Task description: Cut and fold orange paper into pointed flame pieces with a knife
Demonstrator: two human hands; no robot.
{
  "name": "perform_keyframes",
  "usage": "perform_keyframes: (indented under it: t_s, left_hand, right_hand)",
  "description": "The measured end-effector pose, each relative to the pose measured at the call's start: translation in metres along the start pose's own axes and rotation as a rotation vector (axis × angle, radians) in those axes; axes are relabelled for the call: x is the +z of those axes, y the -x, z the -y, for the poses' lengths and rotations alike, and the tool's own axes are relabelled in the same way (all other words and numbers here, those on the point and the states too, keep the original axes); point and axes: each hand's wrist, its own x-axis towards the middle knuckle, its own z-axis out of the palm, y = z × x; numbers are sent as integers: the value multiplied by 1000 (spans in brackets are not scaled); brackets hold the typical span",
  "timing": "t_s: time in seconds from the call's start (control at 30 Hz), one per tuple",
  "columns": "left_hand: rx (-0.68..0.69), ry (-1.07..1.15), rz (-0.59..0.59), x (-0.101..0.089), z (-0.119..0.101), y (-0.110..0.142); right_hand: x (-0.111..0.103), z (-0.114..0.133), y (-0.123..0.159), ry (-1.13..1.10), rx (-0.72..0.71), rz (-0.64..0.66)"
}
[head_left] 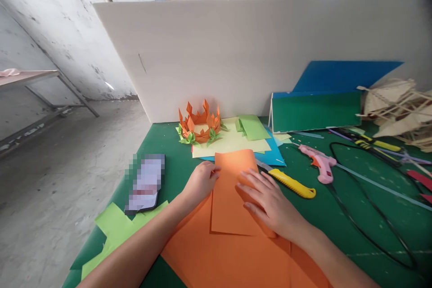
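Note:
A folded piece of orange paper [229, 207] lies in front of me on top of larger orange sheets [236, 261]. Its far end bulges up in a rounded fold. My left hand [200, 182] is closed at the upper left edge of the folded piece, thumb and fingers pinching it. My right hand [272, 200] lies over the right side with its fingers spread, pressing the paper. Just beyond that hand is a yellow utility knife [292, 183], its blade partly behind the orange paper.
An orange paper crown [201, 128] with green leaves stands behind on coloured sheets [232, 146]. A phone [146, 182] and green paper pieces [114, 225] lie left. To the right are a pink glue gun [319, 162] with its cord, a green board [315, 111] and a stick model [401, 112].

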Motion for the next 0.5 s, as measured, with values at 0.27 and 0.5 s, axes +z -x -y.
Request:
perform_keyframes:
  t_s: [0.27,0.5]
  left_hand:
    - [-5,-56,-15,3,3,1]
    - [94,-169,6,3,2,3]
  right_hand:
    - [4,-2,-1,24,-54,3]
    - [1,-1,-1,9,-47,10]
